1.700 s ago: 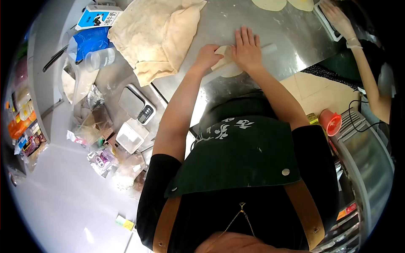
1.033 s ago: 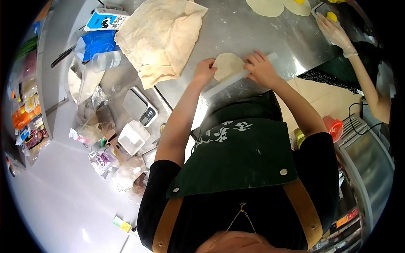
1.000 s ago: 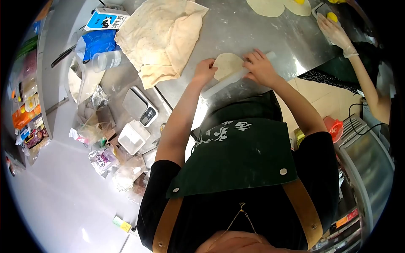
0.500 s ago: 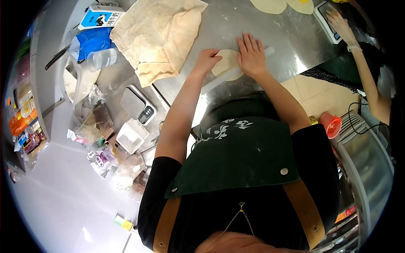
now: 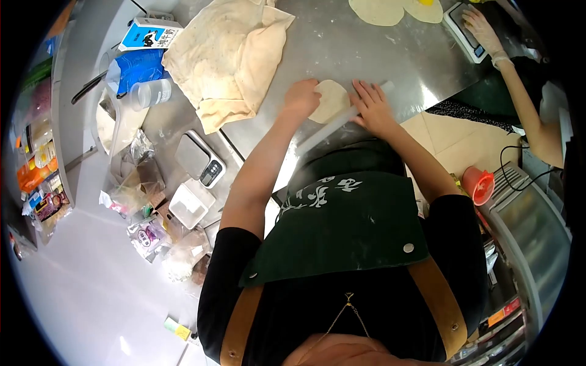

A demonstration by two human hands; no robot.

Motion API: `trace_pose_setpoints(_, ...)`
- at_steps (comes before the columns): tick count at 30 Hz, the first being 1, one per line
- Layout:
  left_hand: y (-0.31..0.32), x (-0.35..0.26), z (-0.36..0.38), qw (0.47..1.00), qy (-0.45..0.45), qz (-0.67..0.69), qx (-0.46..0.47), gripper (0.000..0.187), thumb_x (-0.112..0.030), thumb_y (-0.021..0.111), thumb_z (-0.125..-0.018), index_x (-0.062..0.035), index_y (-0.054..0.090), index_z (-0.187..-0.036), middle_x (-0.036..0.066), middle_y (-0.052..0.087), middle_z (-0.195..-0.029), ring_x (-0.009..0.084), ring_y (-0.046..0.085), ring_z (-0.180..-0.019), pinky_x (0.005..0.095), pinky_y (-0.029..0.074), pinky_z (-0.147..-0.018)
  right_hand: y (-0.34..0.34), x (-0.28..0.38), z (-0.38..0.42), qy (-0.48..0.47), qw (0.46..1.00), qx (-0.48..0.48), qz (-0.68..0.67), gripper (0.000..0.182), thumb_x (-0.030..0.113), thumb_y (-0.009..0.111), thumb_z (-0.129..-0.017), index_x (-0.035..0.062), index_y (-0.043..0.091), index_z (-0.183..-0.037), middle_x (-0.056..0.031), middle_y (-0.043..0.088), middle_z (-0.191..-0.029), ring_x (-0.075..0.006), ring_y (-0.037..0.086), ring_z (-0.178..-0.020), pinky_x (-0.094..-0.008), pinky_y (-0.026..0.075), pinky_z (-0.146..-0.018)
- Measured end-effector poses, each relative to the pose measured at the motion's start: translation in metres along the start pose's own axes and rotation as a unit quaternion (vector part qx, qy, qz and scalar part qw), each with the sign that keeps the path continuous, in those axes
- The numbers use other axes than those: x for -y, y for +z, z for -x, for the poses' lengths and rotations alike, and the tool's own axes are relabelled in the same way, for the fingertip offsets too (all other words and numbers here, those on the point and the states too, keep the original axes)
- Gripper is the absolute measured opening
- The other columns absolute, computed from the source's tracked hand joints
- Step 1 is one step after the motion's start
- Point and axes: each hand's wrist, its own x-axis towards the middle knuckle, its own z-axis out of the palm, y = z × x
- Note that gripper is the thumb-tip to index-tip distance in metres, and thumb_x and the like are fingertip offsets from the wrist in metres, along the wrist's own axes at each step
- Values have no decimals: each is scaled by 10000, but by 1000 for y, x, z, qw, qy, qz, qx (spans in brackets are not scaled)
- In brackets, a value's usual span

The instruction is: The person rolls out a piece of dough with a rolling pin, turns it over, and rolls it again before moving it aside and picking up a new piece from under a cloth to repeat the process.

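Note:
A small, pale dough round [image 5: 331,102] lies on the metal worktop between my two hands. At its left edge, my left hand [image 5: 302,97] is closed, with fingertips pinching the rim. My right hand [image 5: 373,111] lies over a whitish rolling pin [image 5: 329,129], fingers stretched out and palm down. The pin runs slantwise along the round's lower right edge, and my hand covers part of it.
A large cloth-like tan sheet [image 5: 235,61] lies left of my hands. More dough rounds [image 5: 375,11] sit at the far edge. A co-worker's gloved hand [image 5: 481,30] touches a scale [image 5: 458,27]. A second scale [image 5: 201,160], a milk carton [image 5: 149,33] and bags are on the left.
My right hand has drawn back toward me along with the rolling pin, which now lies lower across the dough round's edge. My left hand stays at the left rim.

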Motion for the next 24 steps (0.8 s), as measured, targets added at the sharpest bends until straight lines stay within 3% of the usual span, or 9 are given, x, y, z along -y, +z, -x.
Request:
trace_pose_setpoints(2,-12,-23,18,999,12,-38,-3,203,-138,677,-783,-49,689,-965,177,680,-958,358,646,-907,439,512,-774,-7,-10,16,-37,999,27,-7,459,259,751,-737,115,603,-1146,-136,455,-1408,-300,382,-1347,-505,262,-1138)
trace_pose_setpoints(5,-6,-4,20,980,11,195,-43,169,-131,671,-794,-55,679,-945,165,680,-958,367,639,-901,451,509,-772,-16,-19,20,-72,996,45,3,382,249,781,-687,123,624,-1012,-110,523,-1299,-289,445,-1272,-499,276,-1134)
trace_pose_setpoints(7,-4,12,13,998,-9,63,1,178,-127,668,-798,-45,680,-955,163,681,-946,356,644,-889,439,508,-762,-27,-19,11,-79,996,32,1,358,252,779,-684,119,615,-972,-96,547,-1232,-284,478,-1218,-495,282,-1131)
trace_pose_setpoints(8,-2,19,9,1000,-20,-2,22,182,-126,666,-800,-41,680,-961,161,681,-939,351,647,-883,433,507,-757,-27,-19,5,-82,996,34,1,358,254,775,-689,117,615,-978,-95,550,-1227,-283,483,-1208,-494,287,-1127)
trace_pose_setpoints(13,0,32,12,995,-63,76,12,215,-121,676,-797,-37,691,-994,150,685,-896,298,654,-832,389,506,-744,-18,-20,-30,-71,996,41,-31,360,307,738,-737,96,617,-1002,-110,558,-1230,-288,493,-1194,-491,306,-1112)
trace_pose_setpoints(19,5,38,11,950,-82,300,15,249,-89,652,-842,6,676,-1070,88,691,-917,165,631,-832,307,494,-737,19,6,-41,99,986,-120,55,369,275,592,-857,59,601,-1156,-159,499,-1370,-328,442,-1290,-532,278,-1116)
trace_pose_setpoints(22,5,43,3,929,-68,363,10,265,-74,639,-860,29,664,-1102,70,692,-955,132,623,-856,283,491,-745,18,9,-24,100,988,-102,63,448,231,553,-860,56,551,-1273,-175,452,-1430,-343,404,-1335,-546,269,-1112)
trace_pose_setpoints(24,9,45,-3,925,-55,374,24,264,-62,632,-864,40,661,-1105,69,694,-965,129,626,-862,275,493,-751,18,8,-54,126,986,-63,84,488,249,548,-870,62,522,-1320,-171,442,-1445,-349,396,-1345,-543,272,-1108)
